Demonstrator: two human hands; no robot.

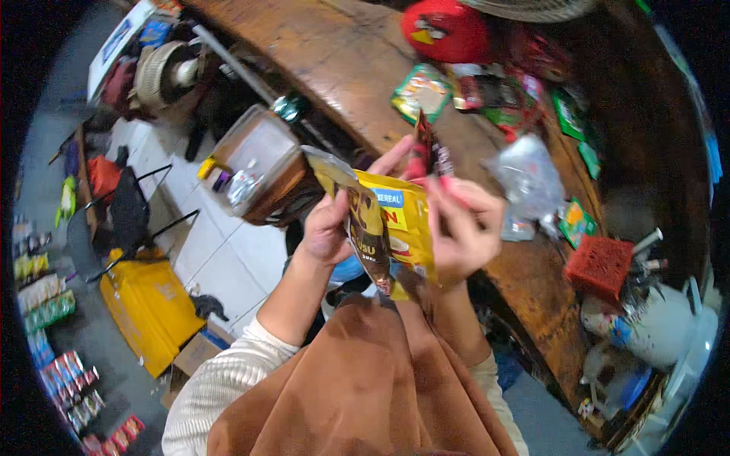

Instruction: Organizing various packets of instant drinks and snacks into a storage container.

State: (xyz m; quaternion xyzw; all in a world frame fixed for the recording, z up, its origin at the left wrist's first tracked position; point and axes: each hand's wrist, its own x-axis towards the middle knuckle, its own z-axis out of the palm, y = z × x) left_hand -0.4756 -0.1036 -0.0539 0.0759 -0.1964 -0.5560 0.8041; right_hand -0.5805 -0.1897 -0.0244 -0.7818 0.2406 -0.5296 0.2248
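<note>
Several sachets are bunched in front of my chest. My left hand (328, 228) grips a brown and yellow sachet (366, 235) by its side, thumb in front and some fingers behind the bunch. A yellow packet (414, 242) with a blue patch stands upright beside it, overlapping it. My right hand (468, 232) is closed at the yellow packet's right edge, its fingers slightly blurred. Between the hands, a red and dark sachet (420, 156) sticks up above the yellow packet. Which fingers hold it is partly hidden.
A wooden table (319, 57) runs diagonally ahead, bearing a red round character item (445, 30), a green-edged packet (420, 93), a clear plastic bag (528, 178) and a red basket (598, 267). Left are a plastic tub (255, 144), a yellow bag (152, 311) and a fan (169, 74).
</note>
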